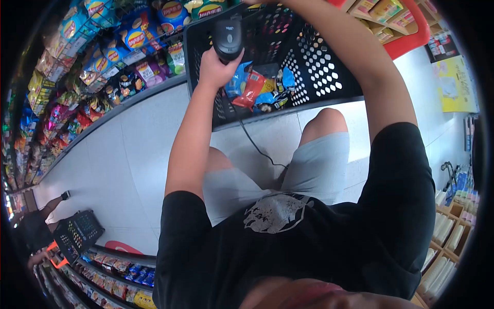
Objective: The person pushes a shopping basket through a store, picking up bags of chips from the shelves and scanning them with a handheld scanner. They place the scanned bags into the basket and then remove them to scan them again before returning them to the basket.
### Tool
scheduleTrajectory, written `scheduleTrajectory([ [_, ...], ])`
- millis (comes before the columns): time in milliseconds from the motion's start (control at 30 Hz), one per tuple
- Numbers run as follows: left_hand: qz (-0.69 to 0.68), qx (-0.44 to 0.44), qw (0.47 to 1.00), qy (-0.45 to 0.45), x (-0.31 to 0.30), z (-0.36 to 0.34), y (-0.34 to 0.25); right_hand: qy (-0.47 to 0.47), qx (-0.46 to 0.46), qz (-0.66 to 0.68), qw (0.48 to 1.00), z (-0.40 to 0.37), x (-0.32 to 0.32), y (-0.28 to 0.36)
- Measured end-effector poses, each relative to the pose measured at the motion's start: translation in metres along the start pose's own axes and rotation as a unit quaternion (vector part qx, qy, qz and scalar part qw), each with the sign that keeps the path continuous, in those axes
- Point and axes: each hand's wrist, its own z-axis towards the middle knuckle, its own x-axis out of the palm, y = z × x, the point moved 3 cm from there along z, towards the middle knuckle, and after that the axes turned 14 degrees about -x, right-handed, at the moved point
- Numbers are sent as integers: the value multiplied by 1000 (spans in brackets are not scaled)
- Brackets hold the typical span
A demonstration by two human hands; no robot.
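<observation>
My left hand (pixel 218 71) is wrapped round the handle of a black barcode scanner (pixel 228 38), held over the left side of a black shopping basket (pixel 346 69). A dark cable (pixel 252 138) runs down from there between my knees. Inside the basket lie several snack packets, among them a red packet (pixel 250 91) and a blue packet (pixel 237 80). My right arm reaches over the basket's far side. Only a sliver of my right hand (pixel 263 1) shows at the top edge, so its fingers are hidden.
Shelves of crisp bags (pixel 135 38) line the left. A red curved edge (pixel 411 44) and a wooden rack (pixel 368 10) stand beyond the basket. At lower left is another person (pixel 32 232) beside a black basket (pixel 77 232). Wooden compartments (pixel 445 242) are at right.
</observation>
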Motion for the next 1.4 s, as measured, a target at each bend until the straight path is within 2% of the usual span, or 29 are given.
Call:
scheduleTrajectory([
  [67,3,-8,1000,-9,-2,1,3,240,24,25,970,-34,46,35],
  [100,3,-9,1000,-14,-4,0,4,351,91,109,926,-51,81,49],
  [133,3,-9,1000,-17,-3,-1,5,398,54,122,908,-80,115,63],
  [167,5,-7,1000,-21,-3,0,4,478,41,161,862,-109,144,80],
  [200,11,1,1000,-26,-3,0,3,511,24,234,826,-139,161,99],
  [233,27,4,999,-22,-5,0,1,588,-16,213,780,-166,177,126],
  [267,42,7,999,-14,-5,0,-1,669,-60,312,672,-200,209,151],
  [333,53,17,998,-26,-4,-1,-1,681,-84,322,652,-225,213,197],
  [433,69,28,997,-20,-3,-3,6,680,-14,447,581,-214,216,227],
  [533,58,36,997,-25,-2,-2,11,618,98,449,637,-196,220,231],
  [567,52,39,997,-33,-1,-2,11,570,101,461,673,-210,238,237],
  [667,65,52,996,-35,0,-1,15,646,125,525,540,-159,226,243],
  [700,49,45,997,-28,0,-2,14,677,254,578,378,-179,253,249],
  [800,48,43,998,-29,0,0,11,625,336,600,370,-165,266,244],
  [833,55,10,998,-1,-2,-1,10,650,277,549,446,-159,276,250],
  [900,47,6,999,-6,-4,-1,5,631,21,428,647,-187,326,278],
  [933,43,5,999,-9,-3,0,5,622,6,398,674,-184,332,282],
  [1100,32,-6,999,26,-10,2,-12,608,38,348,712,-171,335,293],
  [1200,164,42,986,-10,1,3,8,599,42,338,725,-174,326,281],
  [1400,137,47,989,-14,2,8,15,588,44,305,748,-179,286,240],
])
